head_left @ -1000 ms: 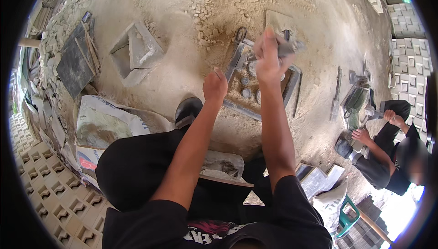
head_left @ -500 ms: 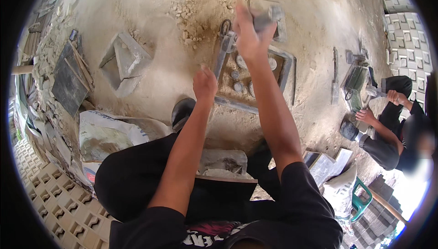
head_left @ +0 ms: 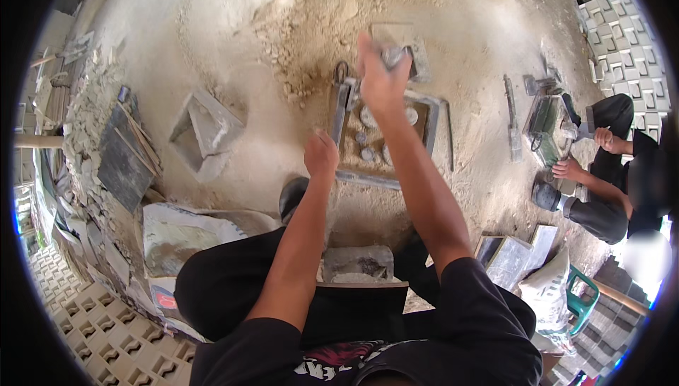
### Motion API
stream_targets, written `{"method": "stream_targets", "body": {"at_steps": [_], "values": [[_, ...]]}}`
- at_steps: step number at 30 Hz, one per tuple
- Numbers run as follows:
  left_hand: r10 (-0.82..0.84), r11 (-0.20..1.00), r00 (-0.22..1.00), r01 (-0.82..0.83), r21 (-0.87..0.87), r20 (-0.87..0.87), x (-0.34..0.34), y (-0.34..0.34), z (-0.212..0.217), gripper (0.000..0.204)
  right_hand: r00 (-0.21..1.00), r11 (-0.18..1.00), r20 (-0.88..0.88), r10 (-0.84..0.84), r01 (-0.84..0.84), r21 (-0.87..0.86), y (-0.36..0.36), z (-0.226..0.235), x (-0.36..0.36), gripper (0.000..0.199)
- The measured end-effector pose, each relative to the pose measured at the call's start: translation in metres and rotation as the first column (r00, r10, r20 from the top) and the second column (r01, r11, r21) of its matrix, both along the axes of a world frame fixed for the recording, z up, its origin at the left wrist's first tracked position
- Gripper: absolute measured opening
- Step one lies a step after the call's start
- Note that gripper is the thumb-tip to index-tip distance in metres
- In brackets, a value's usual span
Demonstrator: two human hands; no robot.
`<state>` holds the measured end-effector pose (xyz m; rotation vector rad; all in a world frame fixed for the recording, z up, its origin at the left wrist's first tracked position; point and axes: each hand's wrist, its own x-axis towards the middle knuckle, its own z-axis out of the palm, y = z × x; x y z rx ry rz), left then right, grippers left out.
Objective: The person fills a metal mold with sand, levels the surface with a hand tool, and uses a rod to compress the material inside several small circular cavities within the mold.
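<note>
Grey frame (head_left: 368, 179), four-sided and low, lies on the sandy ground (head_left: 488, 195) in front of the person, and inside it several round grey pieces (head_left: 367, 153) rest on a bed of brown sand. Over the far part of this frame is the right hand (head_left: 383, 85), its fingers closed around a grey tool (head_left: 405, 56), which is blurred, so its exact shape I cannot tell. The left hand (head_left: 321, 155) is just beside the left wall of the frame; its fingers look curled inward, but whether they hold something I cannot tell. At the far left corner of the frame stands out a dark loop (head_left: 341, 71), and a thin dark bar (head_left: 450, 135) lies near its right side. Behind the right hand, a flat plate (head_left: 389, 31) lies on the ground, close to loose lumps of soil (head_left: 290, 54). Well apart to the left is a broken grey block (head_left: 225, 130). On the right side, a co-worker (head_left: 598, 220) sits with both hands at a dark green mould (head_left: 535, 131).
</note>
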<state>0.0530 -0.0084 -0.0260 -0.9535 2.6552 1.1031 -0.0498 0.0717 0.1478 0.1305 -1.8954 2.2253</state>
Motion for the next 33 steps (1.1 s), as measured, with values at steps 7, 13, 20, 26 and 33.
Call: {"method": "stream_targets", "body": {"at_steps": [7, 13, 20, 26, 33], "values": [[-0.184, 0.983, 0.937, 0.182, -0.035, -0.297, -0.087, -0.036, 0.120, 0.053, 0.999, 0.997, 0.008, 0.038, -0.038, 0.062, 0.005, 0.018, 0.004, 0.037], [-0.299, 0.886, 0.827, 0.426, 0.183, -0.475, -0.131, -0.058, 0.309, 0.040, 0.979, 0.995, 0.198, 0.045, -0.062, 0.082, 0.008, 0.025, 0.022, 0.034], [-0.299, 0.854, 0.742, 0.489, 0.180, -0.600, -0.063, -0.039, 0.396, 0.028, 0.988, 0.982, 0.115, 0.102, -0.119, 0.145, -0.001, 0.037, 0.021, 0.022], [-0.271, 0.873, 0.636, 0.479, 0.094, -0.723, -0.045, -0.035, 0.380, 0.022, 0.998, 0.986, -0.054, 0.046, -0.037, 0.162, -0.005, 0.017, 0.032, 0.017], [-0.157, 0.883, 0.695, 0.417, 0.215, -0.702, -0.059, -0.047, 0.379, 0.034, 0.979, 0.978, 0.192, 0.064, -0.100, 0.184, -0.007, 0.031, 0.054, 0.032]]}}
